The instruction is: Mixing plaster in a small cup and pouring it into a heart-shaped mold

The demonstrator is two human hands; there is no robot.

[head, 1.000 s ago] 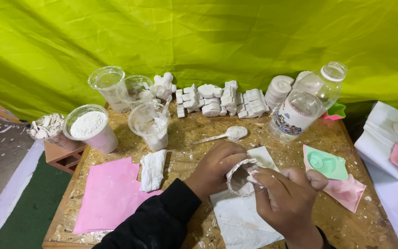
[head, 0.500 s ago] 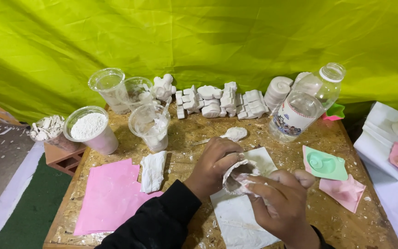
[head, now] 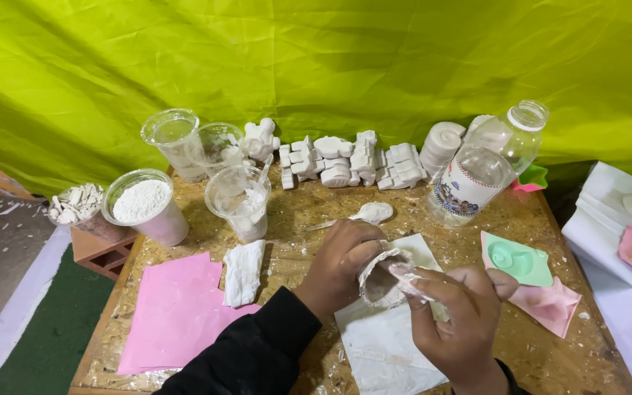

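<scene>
Both hands work one thing at lower centre of frame: a small whitish flexible mould [head: 383, 276], plaster-crusted. Left hand [head: 338, 256] wraps it from the left, fingers curled closed around its body. Right hand [head: 462, 314] comes in from lower right, thumb and fingertips pinching the mould's right rim, peeling it outward. Mould's opening faces toward the camera and a bit right; long axis runs roughly left-right, tilted slightly up to the right. It's held just above a white sheet [head: 382, 344], not touching it as far as I can tell.

Surface: chipboard table [head: 309, 212] dusted with white powder. Pink sheets [head: 170, 314] lower left, crumpled white cloth [head: 244, 271] beside them. Cup of white powder [head: 144, 205] mid-left, clear cup [head: 239, 201] next to it. Row of white plaster casts [head: 352, 162] along the far edge. Green mould [head: 517, 260] on the right. Clear bottle [head: 488, 164] upper right.

Backdrop: yellow-green cloth [head: 330, 58] across the whole top.
</scene>
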